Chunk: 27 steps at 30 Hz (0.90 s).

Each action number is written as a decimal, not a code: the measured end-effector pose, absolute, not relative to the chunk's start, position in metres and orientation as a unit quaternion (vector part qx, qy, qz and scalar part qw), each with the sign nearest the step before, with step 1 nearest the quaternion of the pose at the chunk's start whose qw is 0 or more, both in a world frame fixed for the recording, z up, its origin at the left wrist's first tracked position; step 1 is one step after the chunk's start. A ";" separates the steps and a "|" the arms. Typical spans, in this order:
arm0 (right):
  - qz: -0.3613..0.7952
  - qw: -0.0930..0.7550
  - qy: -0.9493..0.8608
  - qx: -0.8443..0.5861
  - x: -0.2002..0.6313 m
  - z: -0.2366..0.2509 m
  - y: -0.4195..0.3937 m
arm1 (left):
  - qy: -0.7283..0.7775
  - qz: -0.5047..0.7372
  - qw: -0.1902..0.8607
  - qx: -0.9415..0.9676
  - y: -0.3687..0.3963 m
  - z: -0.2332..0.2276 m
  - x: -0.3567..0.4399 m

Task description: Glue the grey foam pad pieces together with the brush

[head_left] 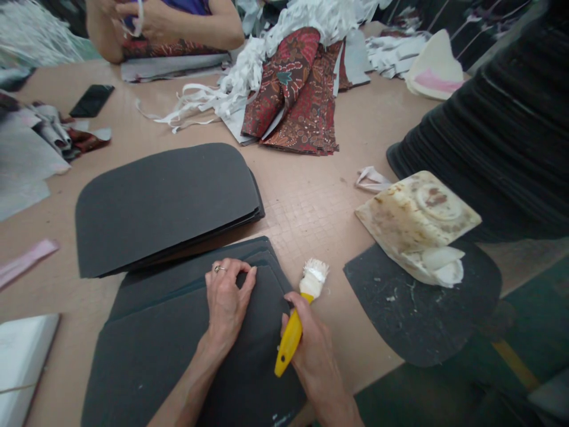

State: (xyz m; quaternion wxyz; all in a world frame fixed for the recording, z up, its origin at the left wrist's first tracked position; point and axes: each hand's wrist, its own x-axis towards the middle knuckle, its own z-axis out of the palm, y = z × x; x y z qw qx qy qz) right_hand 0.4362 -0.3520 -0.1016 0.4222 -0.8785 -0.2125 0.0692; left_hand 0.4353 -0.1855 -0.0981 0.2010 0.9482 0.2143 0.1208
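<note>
**Desk with dark felt sheets and glue brush**

Left hand [227, 296]: flat on the near stack of dark sheets [178, 344], fingers bent, fingertips pinching at the edge of the top sheet; a ring on one finger.
Right hand [313, 350]: closed around the yellow handle of a brush [299, 317], white bristles pointing away, over the bare desk [306, 201] just beside the stack's right edge.
Second stack of dark sheets [164, 204]: farther back, overlapping the near stack's far edge.
Single dark sheet [413, 308]: right of the brush, carrying a stained, cream-coloured glue container [415, 219].
Patterned red fabric pieces [302, 89]: far middle, beside a tangle of white strips [235, 83].
Black phone [92, 100]: far left.
Another person's hands [133, 18]: top edge, holding a white strip
</note>
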 end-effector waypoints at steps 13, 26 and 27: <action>-0.037 0.384 -0.299 -0.873 0.455 -0.088 -0.354 | 0.214 0.101 0.194 0.952 -0.188 -0.092 0.432; 0.021 0.368 -0.403 -0.838 0.444 -0.105 -0.330 | 0.068 0.083 0.116 0.987 -0.208 -0.086 0.378; 0.019 0.359 -0.407 -0.840 0.444 -0.105 -0.329 | 0.074 0.070 0.105 0.989 -0.210 -0.087 0.374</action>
